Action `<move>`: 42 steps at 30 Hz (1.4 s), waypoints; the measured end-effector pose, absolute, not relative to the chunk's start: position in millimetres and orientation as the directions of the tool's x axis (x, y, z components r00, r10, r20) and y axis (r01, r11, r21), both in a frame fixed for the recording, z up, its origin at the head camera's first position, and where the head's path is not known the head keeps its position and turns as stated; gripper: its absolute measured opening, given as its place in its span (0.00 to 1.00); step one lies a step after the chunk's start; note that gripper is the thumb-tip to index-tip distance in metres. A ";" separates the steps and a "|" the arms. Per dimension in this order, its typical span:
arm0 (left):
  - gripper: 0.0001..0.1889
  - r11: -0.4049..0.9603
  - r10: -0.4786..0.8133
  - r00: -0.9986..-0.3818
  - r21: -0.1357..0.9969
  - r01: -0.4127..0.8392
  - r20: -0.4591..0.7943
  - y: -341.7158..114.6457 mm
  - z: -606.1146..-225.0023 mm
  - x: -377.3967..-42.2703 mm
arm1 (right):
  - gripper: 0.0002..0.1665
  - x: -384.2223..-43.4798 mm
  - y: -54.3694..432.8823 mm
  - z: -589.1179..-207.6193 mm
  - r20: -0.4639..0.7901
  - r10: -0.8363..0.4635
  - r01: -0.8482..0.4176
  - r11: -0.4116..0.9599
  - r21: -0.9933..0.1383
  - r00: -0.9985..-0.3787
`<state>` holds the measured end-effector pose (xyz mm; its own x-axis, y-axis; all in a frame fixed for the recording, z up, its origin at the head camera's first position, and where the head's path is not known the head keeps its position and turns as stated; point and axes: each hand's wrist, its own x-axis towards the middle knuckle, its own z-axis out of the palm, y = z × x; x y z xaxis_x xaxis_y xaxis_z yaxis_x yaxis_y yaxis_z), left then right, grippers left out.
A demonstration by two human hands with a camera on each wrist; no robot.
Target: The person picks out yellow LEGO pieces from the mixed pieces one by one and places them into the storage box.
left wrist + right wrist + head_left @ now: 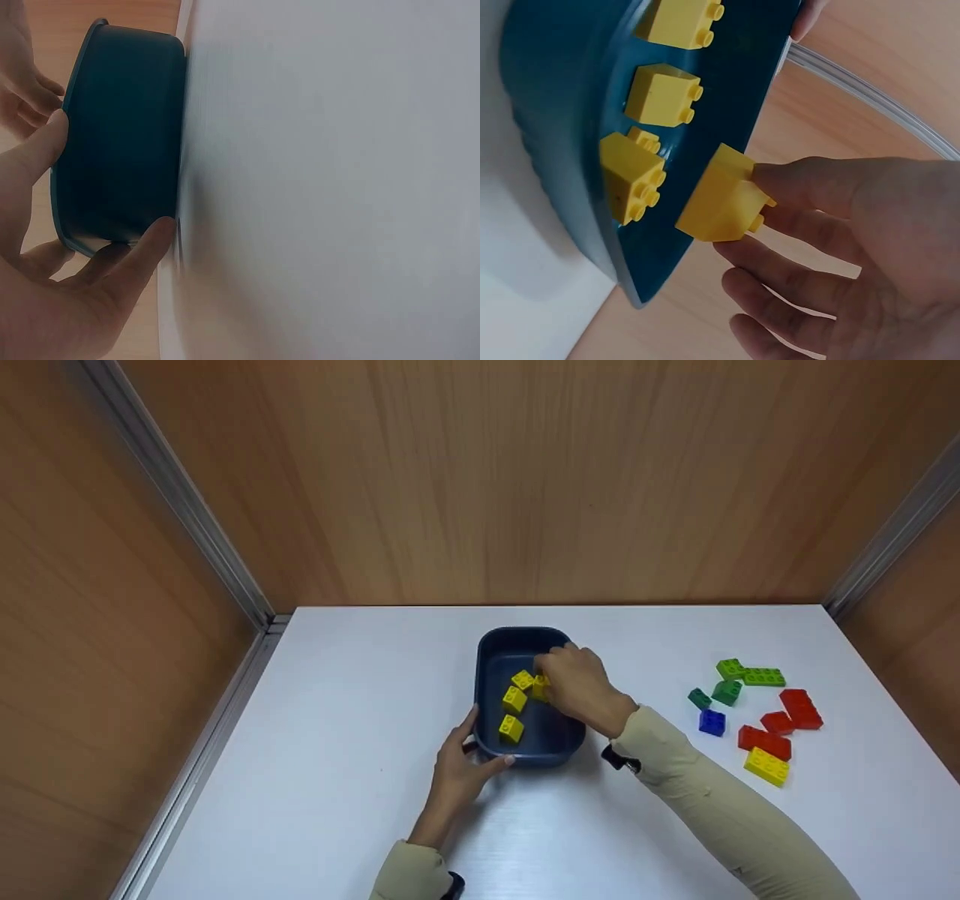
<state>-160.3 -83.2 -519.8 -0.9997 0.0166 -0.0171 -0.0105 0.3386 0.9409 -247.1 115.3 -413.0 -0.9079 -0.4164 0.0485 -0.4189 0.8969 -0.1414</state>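
Note:
A dark blue plastic bin (551, 739) stands on the white table, with several yellow toy bricks (514, 700) lying inside it. My left hand (459, 772) grips the bin's near left corner, thumb at the near rim and fingers along the side. In the left wrist view, those fingers touch the bin's outer wall (124, 135). Over the bin's right side is my right hand (581, 686). The right wrist view shows it pinching a yellow brick (718, 199) between thumb and fingers, at the bin's open top. Other yellow bricks (664, 97) show beside it in the bin.
To the right on the table (337, 720) lie green bricks (763, 677), a blue brick (712, 723), red bricks (801, 709) and a larger yellow brick (766, 767). Wooden panels (525, 480) rise behind and at both sides.

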 end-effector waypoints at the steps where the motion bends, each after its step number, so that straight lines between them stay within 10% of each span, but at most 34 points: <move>1: 0.53 0.338 0.015 -1.000 0.941 -0.013 -0.019 -83.1 -519.6 -160.2 | 0.16 -248.0 114.2 -413.2 0.039 -0.418 -0.419 0.897 -0.144 -0.908; 42: 0.53 0.365 0.004 -1.000 0.931 -0.024 -0.028 -82.6 -518.1 -161.2 | 0.09 -268.9 86.0 -426.2 -0.223 -0.426 -0.415 0.905 -0.097 -0.877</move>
<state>-161.2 -82.6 -518.1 -0.9996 0.0040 -0.0276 -0.0242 0.3652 0.9306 -268.9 86.0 -426.2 -0.8771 -0.4256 -0.2227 -0.4146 0.9049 -0.0967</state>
